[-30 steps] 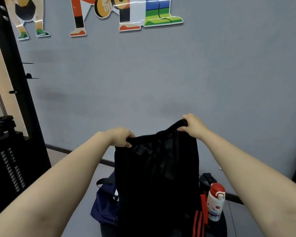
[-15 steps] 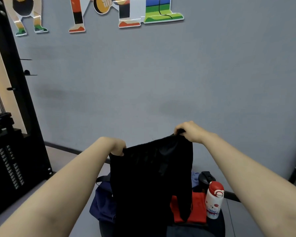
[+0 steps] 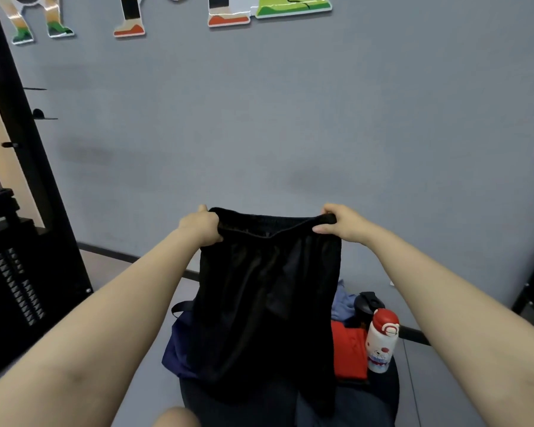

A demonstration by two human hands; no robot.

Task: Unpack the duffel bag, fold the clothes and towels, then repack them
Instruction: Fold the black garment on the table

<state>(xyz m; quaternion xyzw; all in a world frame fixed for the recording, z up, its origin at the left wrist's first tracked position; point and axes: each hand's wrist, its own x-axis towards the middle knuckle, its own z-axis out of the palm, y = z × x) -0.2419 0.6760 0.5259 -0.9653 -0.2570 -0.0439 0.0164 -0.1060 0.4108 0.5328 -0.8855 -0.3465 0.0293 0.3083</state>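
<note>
A pair of black shorts (image 3: 269, 303) hangs in mid-air at the centre of the view, stretched by its waistband between a person's two outstretched arms. The left hand (image 3: 201, 224) has its fingers curled round the waistband's left corner; the right hand (image 3: 342, 222) pinches the right corner between thumb and curled fingers. The waistband runs level, from 9 o'clock to 3 o'clock, and the garment's long axis drops straight toward 6 o'clock, legs down.

The hanging fabric hides most of what lies behind it. A navy duffel bag (image 3: 174, 352) shows only as a bulge and a dark strap at the shorts' 8 o'clock edge; whether it is open cannot be told. At 4 o'clock of the shorts, a red garment (image 3: 349, 352) is partly covered, with a crumpled pale blue cloth (image 3: 342, 303) just behind it. A white bottle with a red cap (image 3: 381, 343) and a cartoon bear print stands upright beside the red garment, a black bottle lid (image 3: 367, 303) behind it. All rest on a dark round surface (image 3: 386, 386) whose near edge is cut off by the frame. A rounded, skin-coloured shape at the bottom edge is too cropped to identify.

The floor (image 3: 130, 362) is grey, the wall (image 3: 290, 118) grey-blue, with cartoon stickers (image 3: 130, 20) cropped at the top so only legs and shoes show. A black gym rack (image 3: 19, 211) with a weight stack stands at 9 o'clock.
</note>
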